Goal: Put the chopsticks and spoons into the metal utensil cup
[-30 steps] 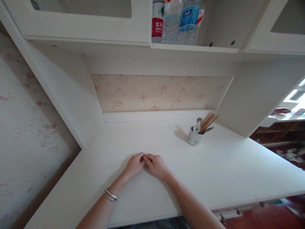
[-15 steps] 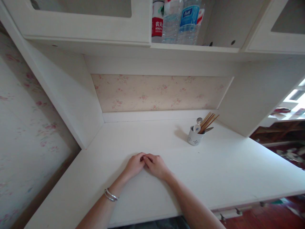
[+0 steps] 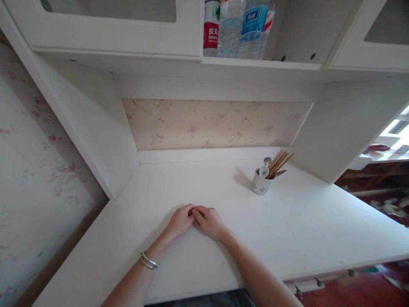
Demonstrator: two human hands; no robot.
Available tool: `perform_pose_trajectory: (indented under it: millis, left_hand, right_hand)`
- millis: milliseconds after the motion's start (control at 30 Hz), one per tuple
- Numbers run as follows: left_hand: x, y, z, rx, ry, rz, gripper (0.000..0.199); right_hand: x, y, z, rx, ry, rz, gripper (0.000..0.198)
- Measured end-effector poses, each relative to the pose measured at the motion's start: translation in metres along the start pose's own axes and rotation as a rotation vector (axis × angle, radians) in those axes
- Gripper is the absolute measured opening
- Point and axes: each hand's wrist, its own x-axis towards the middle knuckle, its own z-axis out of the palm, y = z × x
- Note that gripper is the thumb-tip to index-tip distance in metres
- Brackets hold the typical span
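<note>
My left hand (image 3: 181, 219) and my right hand (image 3: 209, 221) rest together on the white desktop (image 3: 179, 183), fingers curled inward. Their thumbs and forefingers meet in the middle, leaving a small dark gap. No object shows in either hand, though the undersides of the fingers are hidden. Two silver bangles (image 3: 149, 261) circle my left wrist. Up and to the right of my hands, apart from them, a white perforated utensil holder (image 3: 261, 186) stands upright. Wooden chopsticks (image 3: 278, 163), a spoon (image 3: 267, 161) and other utensils stick out of it.
Above the desk, an open cabinet shelf (image 3: 287, 63) holds several plastic bottles (image 3: 254, 30). White side panels (image 3: 86, 123) bound the desk left and right. A floral-papered wall (image 3: 207, 123) lies behind. Hooks or handles (image 3: 319, 282) show under the front edge at right.
</note>
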Motion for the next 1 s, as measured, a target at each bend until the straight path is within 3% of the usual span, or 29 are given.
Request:
perform_pose_trajectory:
  millis: [1000]
  left_hand:
    - [0.0015, -0.0016, 0.0013, -0.001, 0.006, -0.004, 0.027]
  right_hand:
    - [0.0004, 0.0021, 0.0011, 0.005, 0.009, -0.020, 0.032]
